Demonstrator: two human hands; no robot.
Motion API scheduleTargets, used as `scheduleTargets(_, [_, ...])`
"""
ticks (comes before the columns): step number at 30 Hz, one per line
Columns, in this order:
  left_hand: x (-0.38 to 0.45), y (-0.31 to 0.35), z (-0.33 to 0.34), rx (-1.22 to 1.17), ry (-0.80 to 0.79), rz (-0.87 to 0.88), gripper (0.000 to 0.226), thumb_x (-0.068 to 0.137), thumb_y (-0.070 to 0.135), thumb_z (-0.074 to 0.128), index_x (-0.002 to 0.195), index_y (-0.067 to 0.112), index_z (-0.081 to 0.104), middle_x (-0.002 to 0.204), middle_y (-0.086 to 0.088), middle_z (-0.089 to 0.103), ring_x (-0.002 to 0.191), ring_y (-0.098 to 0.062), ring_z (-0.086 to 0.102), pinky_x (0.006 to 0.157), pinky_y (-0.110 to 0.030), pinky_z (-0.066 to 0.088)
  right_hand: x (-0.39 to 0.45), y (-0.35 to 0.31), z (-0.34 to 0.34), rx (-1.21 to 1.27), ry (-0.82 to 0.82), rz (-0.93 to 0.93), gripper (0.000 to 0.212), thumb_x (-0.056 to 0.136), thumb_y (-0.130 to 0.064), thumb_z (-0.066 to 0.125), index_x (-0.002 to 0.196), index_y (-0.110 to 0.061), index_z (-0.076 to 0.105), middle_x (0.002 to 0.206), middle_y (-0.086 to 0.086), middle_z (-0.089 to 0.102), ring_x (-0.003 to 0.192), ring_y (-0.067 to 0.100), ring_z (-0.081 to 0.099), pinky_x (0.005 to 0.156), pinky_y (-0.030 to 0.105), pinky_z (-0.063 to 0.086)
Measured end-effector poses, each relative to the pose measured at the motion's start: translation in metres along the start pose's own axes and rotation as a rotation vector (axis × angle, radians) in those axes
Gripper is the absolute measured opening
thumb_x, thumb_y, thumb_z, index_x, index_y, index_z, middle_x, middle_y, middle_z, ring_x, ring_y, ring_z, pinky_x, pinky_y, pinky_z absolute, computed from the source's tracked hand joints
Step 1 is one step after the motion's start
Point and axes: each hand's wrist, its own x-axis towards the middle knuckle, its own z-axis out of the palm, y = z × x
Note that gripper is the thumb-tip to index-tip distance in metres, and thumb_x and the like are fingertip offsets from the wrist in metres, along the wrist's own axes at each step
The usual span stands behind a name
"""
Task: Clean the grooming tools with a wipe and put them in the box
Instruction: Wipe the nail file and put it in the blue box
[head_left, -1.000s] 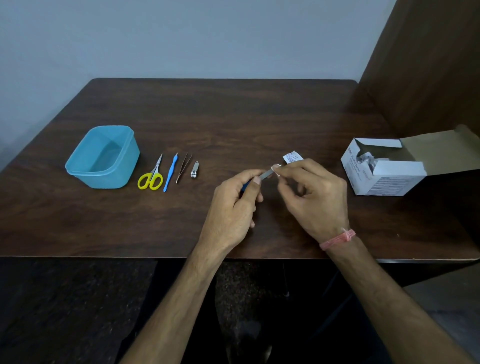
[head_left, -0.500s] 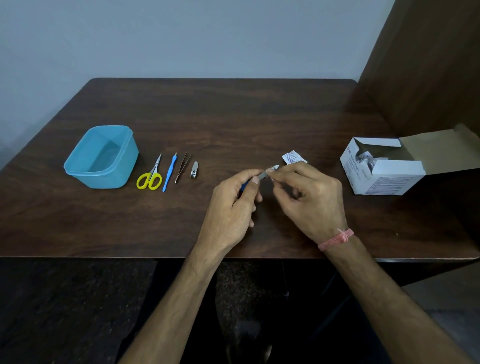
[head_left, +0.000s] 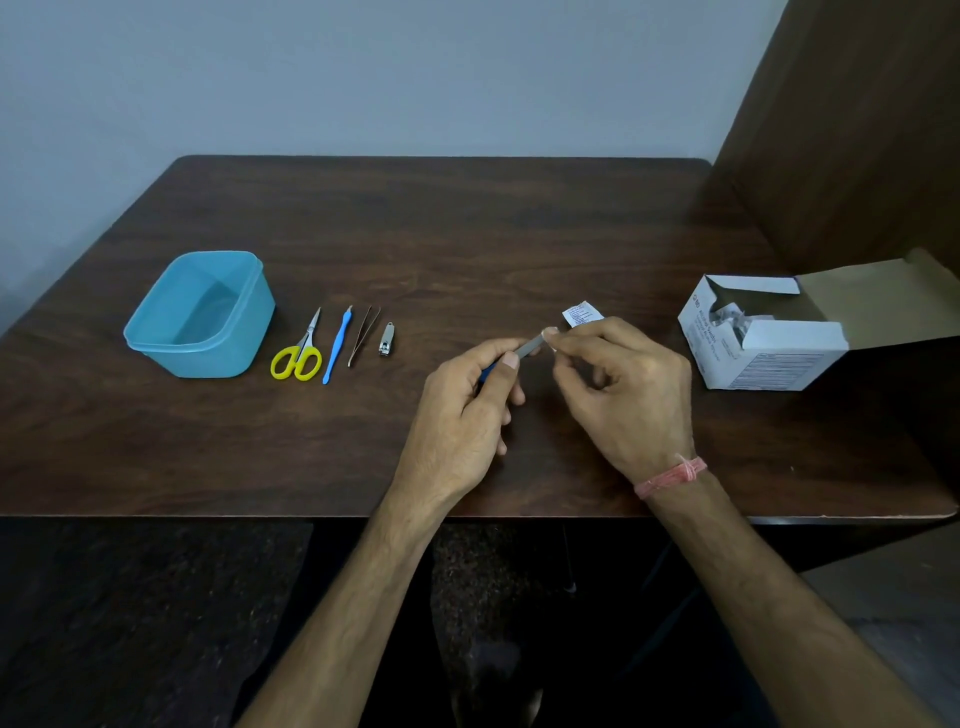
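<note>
Gripping a nail file (head_left: 525, 347) by its blue handle, the left hand (head_left: 462, 415) has its fingers curled round it above the table (head_left: 467, 234). The right hand (head_left: 623, 395) pinches the file's metal tip between thumb and forefinger; a wipe there is too small to make out. Just behind the right hand lies a torn wipe packet (head_left: 582, 313). At the left stands the open blue box (head_left: 200, 314), and beside it lie the scissors (head_left: 298, 351), a blue tool (head_left: 336, 345), tweezers (head_left: 363, 332) and nail clippers (head_left: 386, 340), side by side. A white carton (head_left: 763, 343) sits open at the right.
</note>
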Motion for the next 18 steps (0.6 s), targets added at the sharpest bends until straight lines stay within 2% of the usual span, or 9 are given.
scheduleTargets(7, [-0.0005,0.0008,-0.0008,-0.018,0.006,0.007,0.03,0.118,0.022,0.052,0.13,0.031,0.079,0.074,0.014,0.063,0.066,-0.006,0.056,0.048,-0.026,0.05,-0.003,-0.0026,0.0002,0.027,-0.062,-0.068,0.016,0.095,-0.011,0.081,0.107,-0.02,0.088,0.101,-0.01,0.08,0.069,-0.006,0.045,0.058,0.033,0.058])
scheduleTargets(12, [-0.0011,0.0024,-0.0005,-0.024,0.008,0.019,0.031,0.118,0.022,0.053,0.123,0.038,0.079,0.075,0.013,0.064,0.065,-0.006,0.057,0.047,-0.025,0.05,-0.0045,-0.0027,-0.0009,0.095,-0.104,-0.129,0.016,0.096,-0.01,0.08,0.106,-0.021,0.088,0.103,-0.012,0.081,0.075,-0.025,0.046,0.065,0.021,0.055])
scheduleTargets(15, [-0.0011,0.0022,-0.0004,-0.017,0.005,0.025,0.031,0.118,0.022,0.054,0.122,0.041,0.079,0.075,0.013,0.064,0.065,-0.006,0.058,0.047,-0.026,0.051,-0.0042,-0.0027,-0.0002,0.071,-0.098,-0.131,0.016,0.096,-0.011,0.08,0.105,-0.021,0.088,0.103,-0.012,0.081,0.072,-0.018,0.045,0.063,0.024,0.056])
scheduleTargets(18, [0.0001,0.0001,-0.0003,-0.007,0.0,0.017,0.03,0.118,0.023,0.054,0.131,0.035,0.079,0.075,0.013,0.064,0.066,-0.005,0.058,0.048,-0.026,0.051,-0.0026,-0.0027,0.0004,0.027,-0.07,-0.107,0.019,0.095,-0.01,0.081,0.108,-0.021,0.088,0.105,-0.012,0.081,0.076,-0.009,0.044,0.062,0.03,0.058])
